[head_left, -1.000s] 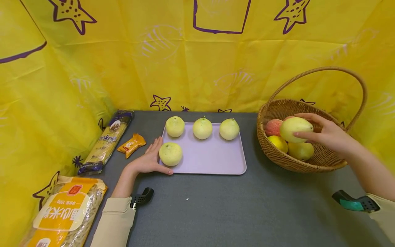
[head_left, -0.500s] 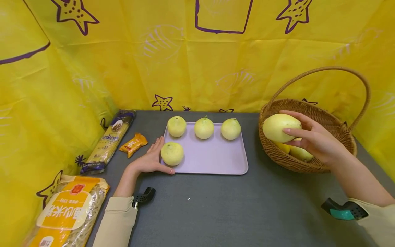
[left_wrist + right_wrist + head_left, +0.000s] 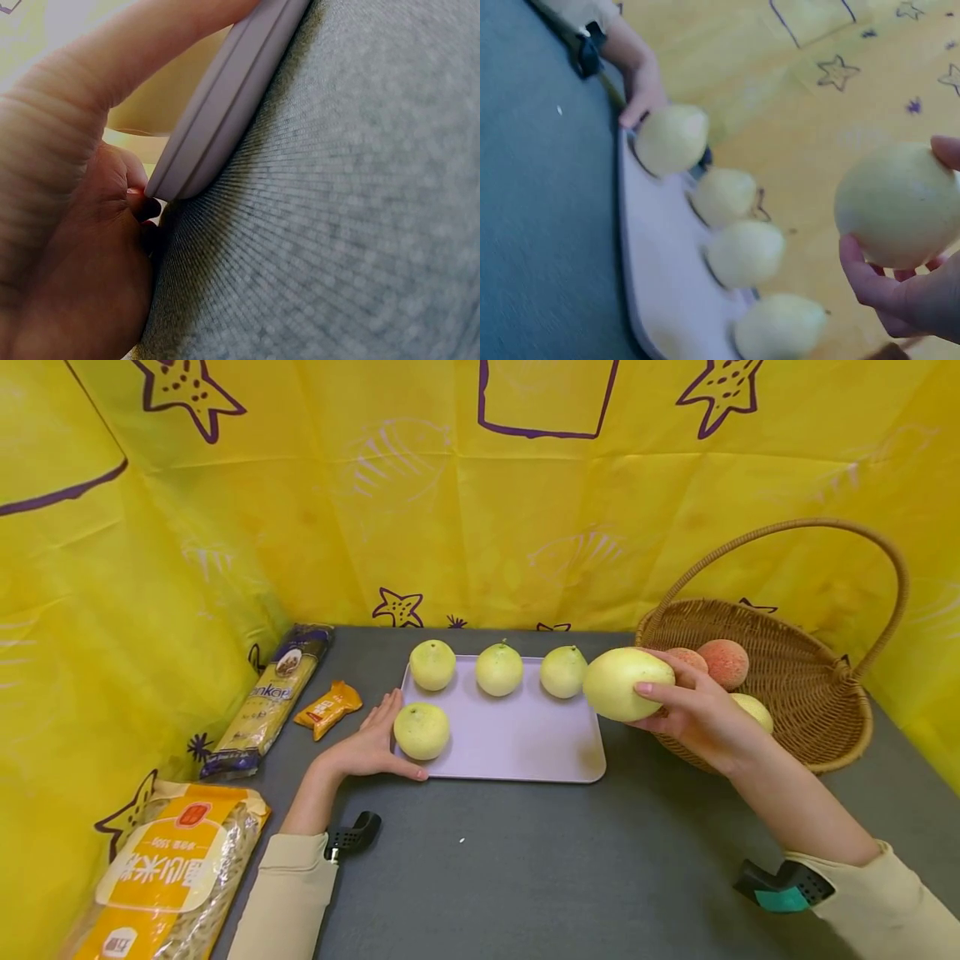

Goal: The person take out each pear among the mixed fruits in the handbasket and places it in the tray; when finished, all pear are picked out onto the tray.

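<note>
In the head view my right hand point(image 3: 693, 710) grips a pale yellow-green oval fruit point(image 3: 624, 683) between thumb and fingers, held up beside the right end of a lilac tray point(image 3: 517, 739). The right wrist view shows the same fruit point(image 3: 896, 206) with fingers around its underside. My left hand point(image 3: 369, 743) lies with straight, spread fingers along the tray's left side, the thumb on its front corner. Beside it a pale yellow-green round fruit point(image 3: 422, 731) rests on the tray. Three similar fruits, one of them a stemmed fruit point(image 3: 498, 670), line the back edge.
Right of the tray, a handled wicker basket point(image 3: 817, 727) holds peaches point(image 3: 724, 663) and a yellowish fruit point(image 3: 753, 710), partly behind my right hand. On the left lie a noodle packet point(image 3: 266, 697), a small orange packet point(image 3: 328, 710) and a large orange-and-clear bag point(image 3: 168, 868). Yellow cloth hangs behind.
My right hand has lifted the oval fruit out of the basket and carried it left to the tray's right end, uncovering the peaches. The left hand has kept its place at the tray.
</note>
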`<state>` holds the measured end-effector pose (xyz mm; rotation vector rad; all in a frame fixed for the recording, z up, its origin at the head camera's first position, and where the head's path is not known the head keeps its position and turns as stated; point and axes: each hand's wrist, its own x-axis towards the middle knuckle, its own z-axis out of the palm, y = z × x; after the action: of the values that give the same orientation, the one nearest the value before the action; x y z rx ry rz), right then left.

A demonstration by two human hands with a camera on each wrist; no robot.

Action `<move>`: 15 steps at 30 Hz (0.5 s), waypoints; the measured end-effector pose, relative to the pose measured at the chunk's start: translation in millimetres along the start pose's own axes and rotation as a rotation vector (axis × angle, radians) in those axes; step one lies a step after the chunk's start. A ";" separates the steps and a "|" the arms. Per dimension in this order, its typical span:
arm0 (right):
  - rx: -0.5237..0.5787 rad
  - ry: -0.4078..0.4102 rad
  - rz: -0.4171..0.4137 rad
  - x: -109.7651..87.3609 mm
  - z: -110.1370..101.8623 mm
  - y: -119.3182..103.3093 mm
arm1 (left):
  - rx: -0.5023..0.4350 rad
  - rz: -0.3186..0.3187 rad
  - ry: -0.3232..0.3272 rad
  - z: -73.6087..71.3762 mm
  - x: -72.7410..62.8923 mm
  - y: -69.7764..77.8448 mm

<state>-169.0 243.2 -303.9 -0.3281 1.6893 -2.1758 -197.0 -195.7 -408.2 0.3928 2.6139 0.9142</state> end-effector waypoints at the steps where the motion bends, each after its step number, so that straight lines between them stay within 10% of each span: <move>1: 0.002 -0.004 0.011 1.2 4.6 1.8 | -0.001 0.000 -0.001 -0.2 -0.1 0.0; 15: -0.046 -0.004 0.129 25.6 40.7 48.2 | -0.001 0.012 0.003 -0.1 -0.7 1.0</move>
<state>-169.1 186.2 -341.0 -0.2291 1.7115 -2.0450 -196.3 -195.2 -407.4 0.4082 2.6168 0.9204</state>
